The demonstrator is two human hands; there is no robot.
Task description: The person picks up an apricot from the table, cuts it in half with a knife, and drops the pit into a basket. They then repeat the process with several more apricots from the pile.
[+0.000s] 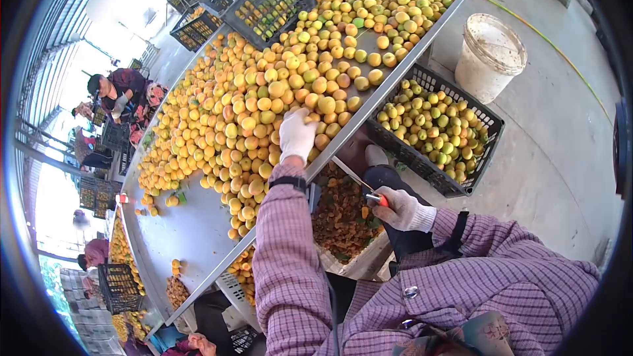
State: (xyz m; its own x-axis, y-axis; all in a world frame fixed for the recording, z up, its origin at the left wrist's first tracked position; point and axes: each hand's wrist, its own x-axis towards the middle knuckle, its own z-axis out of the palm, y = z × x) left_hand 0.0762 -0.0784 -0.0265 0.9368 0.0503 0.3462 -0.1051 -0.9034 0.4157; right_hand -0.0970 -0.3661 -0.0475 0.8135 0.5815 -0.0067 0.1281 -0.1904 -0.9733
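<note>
Yellow-orange fruits (244,102) lie heaped on a metal table (184,224). My left hand (297,134), in a white glove, reaches onto the near edge of the heap. Its fingers are curled against a fruit (312,117) there. My right hand (399,210), gloved too, is closed around the red handle of a tool (377,198) beside the table's near edge. A thin metal shaft runs from that handle towards the table. Below the hands, a container holds a brown mass (339,214) that I cannot make out clearly.
A black crate of greenish fruits (438,128) stands on the floor at right, next to a dirty white bucket (491,56). Another black crate (267,3) rests tilted on the table. Co-workers (122,95) are at the left. A yellow hose (521,20) crosses the floor.
</note>
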